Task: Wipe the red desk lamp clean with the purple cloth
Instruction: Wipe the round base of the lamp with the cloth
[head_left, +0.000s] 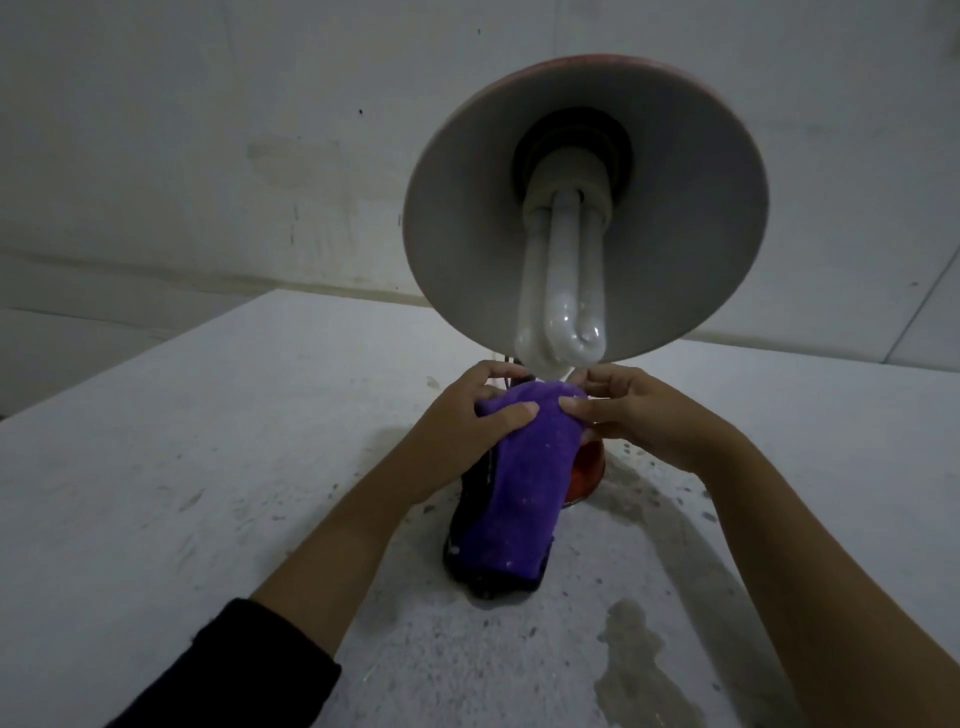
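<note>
- At frame centre, the cloth (511, 467) is pinched by the left hand (467, 415) and right hand (639, 415), draped over the lamp (584, 208) stem.
- Wiping of the stem appears in hand.
- Next, the shade at upper right likely needs the cloth.

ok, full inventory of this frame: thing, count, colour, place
desk lamp: 1, red shade rim and base, grey inside the shade, on the table, shade tilted toward the camera
bulb: 1, white, in the shade's socket
cloth: 1, purple with dark edging, draped in front of the lamp's base
table: 1, pale speckled, with damp patches at lower right
wall: 1, pale, behind the table
left hand: 1, grips the cloth's top, black sleeve on the forearm
right hand: 1, fingers pinch the cloth's top
</note>
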